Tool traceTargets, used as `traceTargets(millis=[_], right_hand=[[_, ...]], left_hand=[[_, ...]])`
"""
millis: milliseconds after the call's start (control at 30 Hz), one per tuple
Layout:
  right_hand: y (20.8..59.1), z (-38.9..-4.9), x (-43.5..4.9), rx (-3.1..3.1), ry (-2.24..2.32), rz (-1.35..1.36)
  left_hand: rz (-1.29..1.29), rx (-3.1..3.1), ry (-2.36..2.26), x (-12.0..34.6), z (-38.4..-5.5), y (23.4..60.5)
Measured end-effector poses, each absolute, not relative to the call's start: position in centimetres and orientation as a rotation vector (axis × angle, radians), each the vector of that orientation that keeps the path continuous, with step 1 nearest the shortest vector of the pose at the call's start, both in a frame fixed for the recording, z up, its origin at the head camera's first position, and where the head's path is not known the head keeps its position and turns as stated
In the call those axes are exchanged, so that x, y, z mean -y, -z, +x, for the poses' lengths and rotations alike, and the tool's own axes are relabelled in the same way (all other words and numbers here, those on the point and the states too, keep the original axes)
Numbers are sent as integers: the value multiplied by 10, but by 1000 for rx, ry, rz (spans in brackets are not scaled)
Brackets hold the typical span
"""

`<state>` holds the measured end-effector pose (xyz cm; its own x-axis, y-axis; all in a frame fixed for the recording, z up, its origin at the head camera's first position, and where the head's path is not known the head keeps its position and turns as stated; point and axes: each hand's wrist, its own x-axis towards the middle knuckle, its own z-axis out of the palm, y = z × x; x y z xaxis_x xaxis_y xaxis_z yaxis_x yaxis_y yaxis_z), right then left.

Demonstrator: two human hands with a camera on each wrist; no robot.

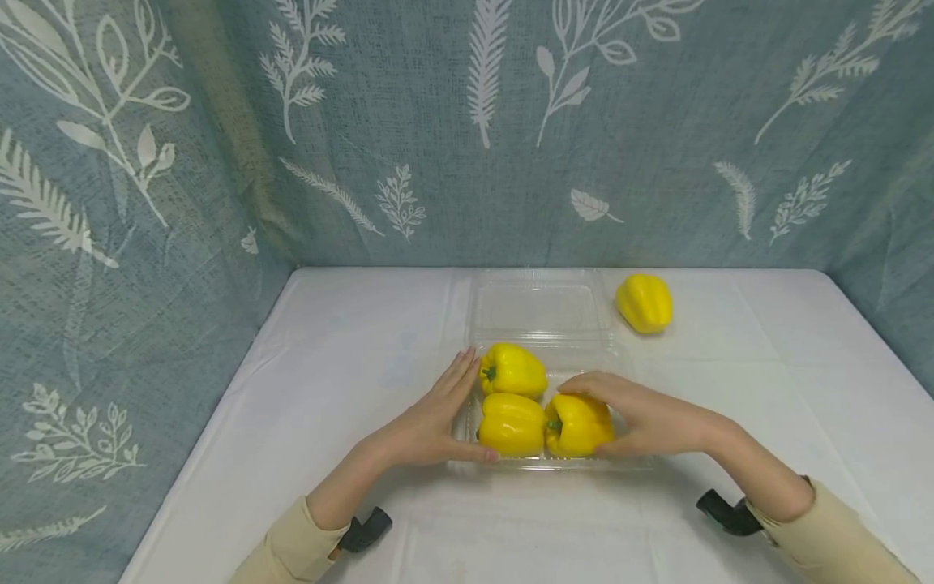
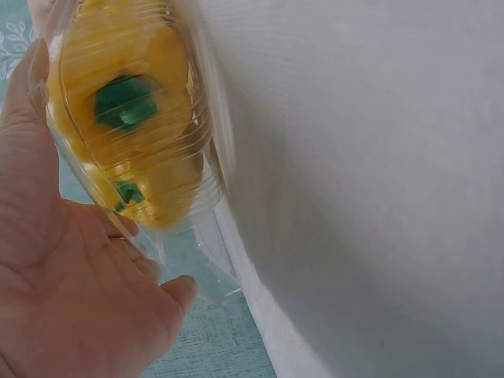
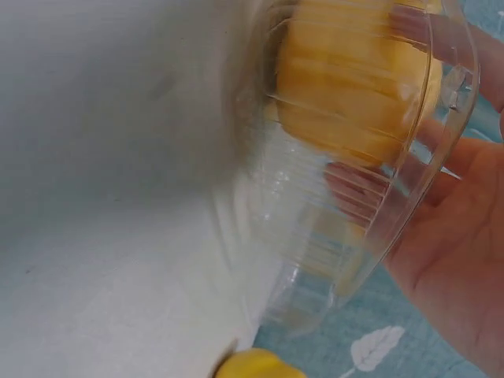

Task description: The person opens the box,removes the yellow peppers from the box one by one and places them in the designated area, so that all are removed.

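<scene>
Three yellow bell peppers sit in a clear plastic clamshell box (image 1: 540, 465), its lid (image 1: 536, 308) folded back. My right hand (image 1: 649, 415) reaches inside and holds the front right pepper (image 1: 589, 426), fingers behind it and thumb in front. The right wrist view shows this pepper (image 3: 339, 87) through the ribbed wall. My left hand (image 1: 430, 422) rests along the box's left side, fingers fairly straight, thumb by the front left pepper (image 1: 511, 423). Behind that one lies the back left pepper (image 1: 516, 370). Green stems show through the wall in the left wrist view.
Another yellow bell pepper (image 1: 645, 303) lies on the white-covered table (image 1: 737, 389), to the right of the lid. A blue-green curtain (image 1: 438, 186) with white leaf prints hangs behind the table and at both sides.
</scene>
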<state>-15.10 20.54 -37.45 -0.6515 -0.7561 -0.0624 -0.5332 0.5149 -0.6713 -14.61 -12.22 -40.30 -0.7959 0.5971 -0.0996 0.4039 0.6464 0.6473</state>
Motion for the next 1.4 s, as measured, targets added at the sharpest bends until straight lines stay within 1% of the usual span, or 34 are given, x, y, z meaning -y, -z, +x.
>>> traceTargets(millis=[533, 900, 1400], right_hand=[[374, -163, -192, -2321, 767, -994], [377, -166, -184, -2304, 768, -1012], [378, -164, -187, -2359, 743, -1077]], left_hand=[[799, -2558, -924, 122, -147, 402], [794, -2557, -920, 122, -146, 402], [795, -2561, -905, 123, -145, 401]])
